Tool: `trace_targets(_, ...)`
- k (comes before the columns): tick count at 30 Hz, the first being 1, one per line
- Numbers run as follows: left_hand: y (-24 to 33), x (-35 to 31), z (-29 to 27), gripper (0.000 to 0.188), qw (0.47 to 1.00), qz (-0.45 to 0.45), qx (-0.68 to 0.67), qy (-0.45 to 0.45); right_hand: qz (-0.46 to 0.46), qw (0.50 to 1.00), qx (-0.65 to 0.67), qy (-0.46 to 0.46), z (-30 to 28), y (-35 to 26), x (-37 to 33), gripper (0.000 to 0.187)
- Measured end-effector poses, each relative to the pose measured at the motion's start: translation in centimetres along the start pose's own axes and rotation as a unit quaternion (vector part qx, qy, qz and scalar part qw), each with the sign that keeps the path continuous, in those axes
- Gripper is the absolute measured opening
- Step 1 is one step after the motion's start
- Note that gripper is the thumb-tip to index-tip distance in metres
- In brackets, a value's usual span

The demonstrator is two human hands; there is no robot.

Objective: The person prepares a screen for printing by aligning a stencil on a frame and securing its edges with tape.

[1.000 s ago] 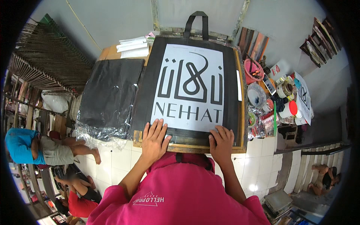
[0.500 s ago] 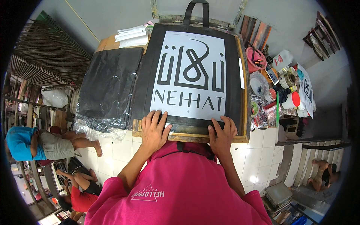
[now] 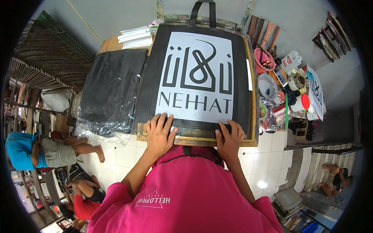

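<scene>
A black tote bag (image 3: 240, 77) with a loop handle lies flat on a wood-edged board (image 3: 254, 128) in front of me. On the bag rests a white paper sheet (image 3: 196, 77) with a large black looped design and lettering. My left hand (image 3: 158, 134) lies with fingers stretched out, tips at the sheet's lower left corner. My right hand (image 3: 230, 136) has its fingers spread at the lower right corner. Both palms rest near the board's front edge, and neither hand holds anything.
Left of the board lies a stack of black bags in clear plastic (image 3: 110, 85); folded white papers (image 3: 135, 37) sit behind it. On the right are a pink basket (image 3: 264, 62), a red-lidded tub (image 3: 301, 103) and several jars. People (image 3: 27, 151) sit on the floor at left.
My hands stay in place on the bag and sheet. The whole view has shifted very slightly; a person at the far right has changed posture a little.
</scene>
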State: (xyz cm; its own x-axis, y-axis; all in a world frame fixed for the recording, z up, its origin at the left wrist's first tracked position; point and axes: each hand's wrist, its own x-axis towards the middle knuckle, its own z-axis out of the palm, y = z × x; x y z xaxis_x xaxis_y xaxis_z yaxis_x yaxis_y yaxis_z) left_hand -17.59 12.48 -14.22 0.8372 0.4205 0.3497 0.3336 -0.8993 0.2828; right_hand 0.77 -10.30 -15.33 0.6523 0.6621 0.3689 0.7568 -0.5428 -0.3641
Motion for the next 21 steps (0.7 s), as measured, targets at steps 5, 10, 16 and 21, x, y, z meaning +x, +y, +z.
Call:
trace_targets(5,0.1,0.4,-0.3,0.049,1.000,-0.004,0.001,0.002,0.004,1.000,0.001,-0.003,0.0,0.0,0.1,0.033)
trace_targets(10,0.2,1.1,-0.7,0.040,1.000,-0.008,-0.002,0.005,0.018,1.000,-0.002,-0.016,-0.7,-0.5,0.8,0.029)
trace_targets(16,-0.1,2.2,-0.7,0.028,0.999,-0.012,-0.014,0.030,0.036,0.999,0.002,-0.037,-1.6,-0.7,2.2,0.027)
trace_targets(21,0.2,3.4,-0.8,0.018,0.998,-0.024,-0.032,0.042,0.039,0.999,0.024,-0.018,-1.8,-0.5,3.0,0.022)
